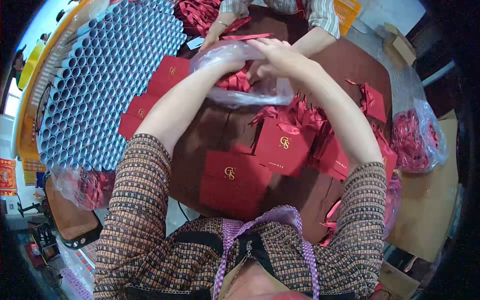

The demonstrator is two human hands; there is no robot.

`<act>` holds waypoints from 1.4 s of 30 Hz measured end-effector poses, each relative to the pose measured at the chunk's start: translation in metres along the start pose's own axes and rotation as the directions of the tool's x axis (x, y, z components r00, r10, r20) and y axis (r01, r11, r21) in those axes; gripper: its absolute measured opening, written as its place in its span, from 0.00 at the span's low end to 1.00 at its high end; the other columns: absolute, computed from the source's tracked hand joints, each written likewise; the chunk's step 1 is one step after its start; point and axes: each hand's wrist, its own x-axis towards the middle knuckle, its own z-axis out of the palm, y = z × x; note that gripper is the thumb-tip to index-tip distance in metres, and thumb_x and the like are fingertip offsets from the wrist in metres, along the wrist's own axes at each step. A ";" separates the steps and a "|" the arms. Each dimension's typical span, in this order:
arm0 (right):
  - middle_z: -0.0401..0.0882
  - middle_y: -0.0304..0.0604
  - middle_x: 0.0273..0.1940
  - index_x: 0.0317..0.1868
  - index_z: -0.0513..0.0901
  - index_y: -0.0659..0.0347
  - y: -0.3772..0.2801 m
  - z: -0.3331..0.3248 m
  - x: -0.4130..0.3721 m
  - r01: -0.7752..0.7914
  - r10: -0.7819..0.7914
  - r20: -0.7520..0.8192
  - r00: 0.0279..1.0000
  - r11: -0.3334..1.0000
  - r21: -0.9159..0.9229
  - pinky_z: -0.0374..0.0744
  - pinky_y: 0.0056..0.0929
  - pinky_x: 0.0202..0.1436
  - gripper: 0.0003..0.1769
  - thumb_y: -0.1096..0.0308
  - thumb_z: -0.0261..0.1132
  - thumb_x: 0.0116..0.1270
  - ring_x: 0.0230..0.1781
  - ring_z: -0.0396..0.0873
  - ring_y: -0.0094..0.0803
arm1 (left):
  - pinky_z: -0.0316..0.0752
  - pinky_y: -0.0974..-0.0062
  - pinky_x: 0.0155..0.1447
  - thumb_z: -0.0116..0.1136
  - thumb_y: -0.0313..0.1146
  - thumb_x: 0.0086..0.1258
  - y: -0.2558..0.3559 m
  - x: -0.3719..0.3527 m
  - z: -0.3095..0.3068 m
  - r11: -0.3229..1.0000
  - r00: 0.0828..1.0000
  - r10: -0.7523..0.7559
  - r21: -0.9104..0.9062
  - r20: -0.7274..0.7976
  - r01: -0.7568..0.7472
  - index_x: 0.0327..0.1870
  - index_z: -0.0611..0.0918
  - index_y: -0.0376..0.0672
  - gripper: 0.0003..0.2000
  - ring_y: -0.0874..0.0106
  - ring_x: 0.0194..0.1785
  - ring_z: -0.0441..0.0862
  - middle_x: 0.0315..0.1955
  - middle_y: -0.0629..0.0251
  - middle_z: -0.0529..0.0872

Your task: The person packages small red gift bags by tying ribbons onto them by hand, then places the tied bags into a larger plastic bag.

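Observation:
A clear plastic bag (235, 98) with red ribbons (236, 82) inside lies at the far middle of the table. My left hand (234, 65) reaches into its mouth, and plastic and ribbons hide the fingers. Across the bag's far right rim is my right hand (281, 56), its fingers stretched out and the thumb hidden. A co-worker's hand (210, 41) is at the bag's far left side; that person's other arm (316, 42) passes under my right hand toward the bag. Nearer me lie red gift bags (284, 145) with gold lettering and ribbon handles.
At the left, an orange-rimmed crate holds many pale blue tubes (110, 85). Red cards (167, 75) lie beside it. Red ribbons (200, 15) are heaped at the back. Plastic bags of red ribbon (417, 135) stand off the right edge, near cardboard (425, 210). A flat red bag (232, 180) lies close to me.

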 end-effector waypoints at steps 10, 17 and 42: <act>0.80 0.52 0.40 0.40 0.79 0.55 0.034 0.021 0.058 -0.228 0.231 0.007 0.973 0.965 -0.132 0.75 0.47 0.45 0.12 0.62 0.53 0.60 0.42 0.79 0.48 | 0.71 0.57 0.54 0.43 0.40 0.67 -0.011 -0.008 0.016 0.995 0.965 -0.031 0.082 -0.260 0.054 0.46 0.78 0.40 0.16 0.54 0.47 0.79 0.44 0.53 0.81; 0.79 0.56 0.36 0.41 0.81 0.59 0.059 -0.010 0.093 -0.226 0.266 -0.452 0.852 0.964 0.142 0.75 0.40 0.44 0.13 0.72 0.51 0.59 0.41 0.78 0.49 | 0.73 0.57 0.50 0.43 0.36 0.64 -0.017 0.049 0.060 0.996 0.994 0.035 0.089 -0.106 -0.025 0.33 0.84 0.38 0.15 0.59 0.43 0.82 0.35 0.53 0.84; 0.74 0.33 0.22 0.35 0.80 0.63 0.059 -0.088 0.094 -0.430 0.537 -0.091 0.839 0.755 0.495 0.70 0.18 0.20 0.13 0.60 0.59 0.63 0.18 0.70 0.17 | 0.59 0.69 0.63 0.41 0.46 0.71 -0.031 -0.132 0.066 -0.211 0.695 -0.710 -0.976 0.110 -0.060 0.57 0.68 0.32 0.24 0.65 0.60 0.67 0.55 0.56 0.71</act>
